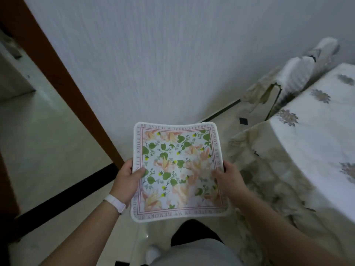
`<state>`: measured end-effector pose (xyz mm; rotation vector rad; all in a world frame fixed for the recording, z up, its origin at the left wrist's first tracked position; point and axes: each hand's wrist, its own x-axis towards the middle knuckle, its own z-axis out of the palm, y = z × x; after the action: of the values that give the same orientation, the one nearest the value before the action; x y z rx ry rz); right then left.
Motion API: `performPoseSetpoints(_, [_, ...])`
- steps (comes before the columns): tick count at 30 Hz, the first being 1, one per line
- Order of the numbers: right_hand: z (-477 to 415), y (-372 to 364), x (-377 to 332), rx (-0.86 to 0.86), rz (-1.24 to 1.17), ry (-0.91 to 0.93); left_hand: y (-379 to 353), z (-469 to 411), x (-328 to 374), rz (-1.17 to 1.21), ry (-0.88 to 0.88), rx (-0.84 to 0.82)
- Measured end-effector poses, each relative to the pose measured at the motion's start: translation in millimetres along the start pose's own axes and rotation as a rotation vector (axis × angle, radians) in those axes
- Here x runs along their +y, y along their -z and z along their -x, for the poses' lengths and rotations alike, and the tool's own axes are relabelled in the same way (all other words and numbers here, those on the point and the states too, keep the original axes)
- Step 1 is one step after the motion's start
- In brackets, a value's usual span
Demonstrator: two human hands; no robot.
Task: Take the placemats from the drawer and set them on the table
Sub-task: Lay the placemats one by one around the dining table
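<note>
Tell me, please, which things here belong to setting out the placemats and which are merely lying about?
Job: floral placemat, held by left hand and right hand; cloth-covered table.
Bystanders: covered chair, wooden door frame, white wristband.

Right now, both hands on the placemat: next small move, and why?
Probably swing the placemat to the right, toward the table. The left hand and right hand each pinch a side edge, thumbs on top, so the mat is held roughly flat in the air over the floor. The cloth-covered tabletop lies off to the right, and no mat shows on the part in view.
</note>
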<state>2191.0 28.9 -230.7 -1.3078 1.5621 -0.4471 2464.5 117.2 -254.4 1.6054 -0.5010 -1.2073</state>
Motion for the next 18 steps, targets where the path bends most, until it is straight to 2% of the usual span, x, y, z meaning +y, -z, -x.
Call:
performPoseSetpoints(9, [-129, 34, -32, 0.101, -0.142, -0.099, -78, -148, 69, -0.060, -0.006, -0.143])
performPoseSetpoints(18, [-262, 124, -96, 0.204, -0.182, -0.085, -199, -279, 175, -0.068, -0.010, -0.241])
